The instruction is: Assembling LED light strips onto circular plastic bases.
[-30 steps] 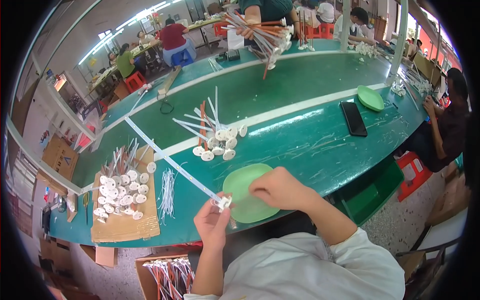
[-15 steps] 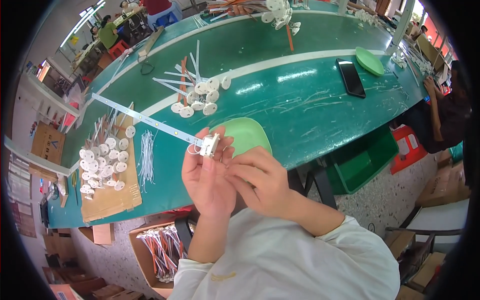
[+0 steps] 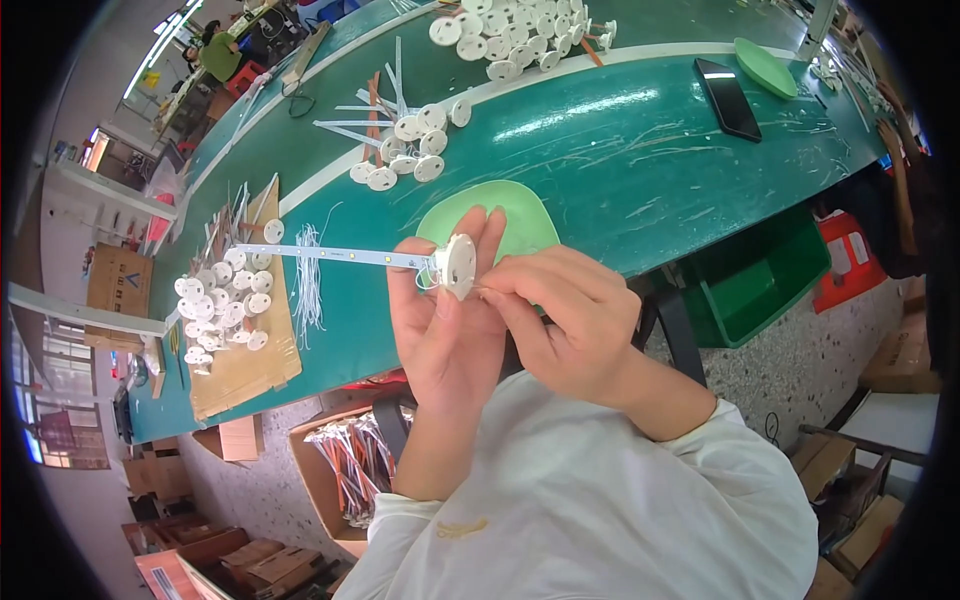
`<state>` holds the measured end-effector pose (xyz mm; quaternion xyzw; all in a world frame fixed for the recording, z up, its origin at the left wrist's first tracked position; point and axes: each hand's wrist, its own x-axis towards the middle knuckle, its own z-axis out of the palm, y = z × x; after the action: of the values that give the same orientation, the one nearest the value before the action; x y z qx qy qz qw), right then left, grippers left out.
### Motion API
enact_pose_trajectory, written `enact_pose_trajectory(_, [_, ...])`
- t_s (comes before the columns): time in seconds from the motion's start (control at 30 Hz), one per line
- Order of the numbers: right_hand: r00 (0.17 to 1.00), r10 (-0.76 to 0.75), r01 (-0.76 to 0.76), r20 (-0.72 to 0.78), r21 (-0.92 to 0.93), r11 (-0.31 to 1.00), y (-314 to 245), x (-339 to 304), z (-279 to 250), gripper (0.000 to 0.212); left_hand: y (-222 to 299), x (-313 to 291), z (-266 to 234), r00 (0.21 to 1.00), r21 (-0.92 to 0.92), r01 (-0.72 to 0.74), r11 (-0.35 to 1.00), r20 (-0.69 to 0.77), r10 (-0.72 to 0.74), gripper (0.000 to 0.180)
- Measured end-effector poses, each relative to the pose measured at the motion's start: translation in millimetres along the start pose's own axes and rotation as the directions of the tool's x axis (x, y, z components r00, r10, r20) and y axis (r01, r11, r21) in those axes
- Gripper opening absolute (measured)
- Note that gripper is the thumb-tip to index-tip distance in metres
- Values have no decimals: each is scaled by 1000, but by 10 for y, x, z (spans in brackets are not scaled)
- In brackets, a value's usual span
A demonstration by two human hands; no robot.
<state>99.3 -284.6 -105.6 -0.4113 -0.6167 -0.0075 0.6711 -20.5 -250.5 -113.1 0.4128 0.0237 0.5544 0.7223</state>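
My left hand (image 3: 450, 350) is closed on a round white end cap (image 3: 459, 266), pinched between thumb and fingers with its face turned to the right. From the cap a narrow LED strip (image 3: 340, 254) reaches left, nearly level, with a thin white wire looped at the joint. My right hand (image 3: 575, 315) is pinched at the cap's lower right edge. Whatever lies between its fingertips is too small to name. Behind both hands a light green plate (image 3: 530, 215) rests on the green table (image 3: 620, 210), partly hidden by my fingers.
Capped strips lie piled on cardboard (image 3: 245, 380) at left, beside a bundle of white wires (image 3: 311, 290). More capped strips (image 3: 420, 130) lie farther back. A phone (image 3: 728, 100) and another green plate (image 3: 765, 68) are at right. Below stand a green bin (image 3: 765, 290) and a box of strips (image 3: 318, 470).
The end cap has turned so its round face shows, and the strip has swung from slanting to nearly level. My right hand has come up to the cap's edge. The whole view has shifted.
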Motion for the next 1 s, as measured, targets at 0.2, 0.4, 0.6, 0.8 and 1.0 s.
enact_pose_trajectory(0.2, [990,-136,137,26,-74,988,47,35,-3,15,48,-24,-28,996,36,45,998,-73,-42,31])
enact_pose_trajectory(0.4, [982,-183,188,46,-145,971,38,14,30,17,2,-38,-24,996,62,60,996,-70,-56,36])
enact_pose_trajectory(0.6, [973,-230,229,15,-173,958,34,-13,88,18,55,-71,39,999,96,23,995,-47,-19,38])
enact_pose_trajectory(0.8, [961,-275,276,24,-154,949,-24,-68,-3,18,53,-126,70,997,-38,-12,999,-74,9,41])
enact_pose_trajectory(1.0, [957,-287,289,35,-140,947,-62,-87,-60,19,89,-170,30,998,275,-64,959,23,60,52])
